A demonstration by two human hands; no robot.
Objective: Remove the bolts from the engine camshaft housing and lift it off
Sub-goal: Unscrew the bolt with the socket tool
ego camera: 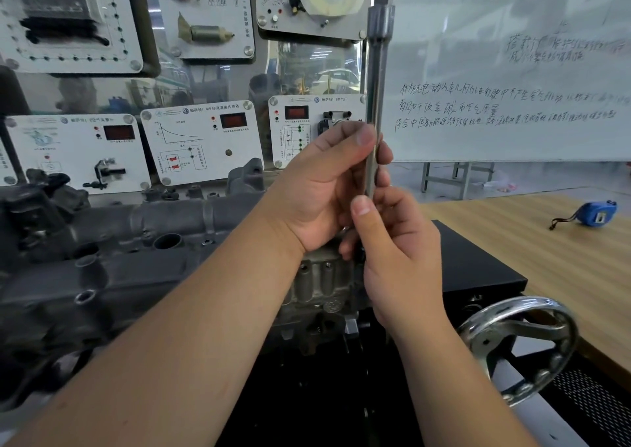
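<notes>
Forearms fill the lower frame, both reaching up to one tool. Beyond them, and biggest of all, the engine (102, 276) lies across the left and centre on its stand, and the camshaft housing (164, 221), a long dark casting, runs along its top with open bores and bolt holes showing; its right end sits under the wrists. I cannot tell how many bolts are still in.

Behind it stand the training panels (201, 143) and a whiteboard (512, 71) with handwriting. At right is a wooden table (546, 242); a chromed handwheel (522, 344) is at lower right.

A long socket wrench (377, 71) stands upright, socket end at the top, its shaft passing down between both hands. The left hand (321, 187) curls thumb and fingers round the shaft higher up. The right hand (392, 242) pinches it just below, thumb pressed to the bar. The lower tip is hidden behind the hands.

Smallest, a blue tape measure (596, 213) lies on the table, well apart.

The housing looks like cast metal: rigid, fairly heavy, probably oily. Once the bolts are out, I would grip it at both ends and lift it level, since a tilted casting may bind.
</notes>
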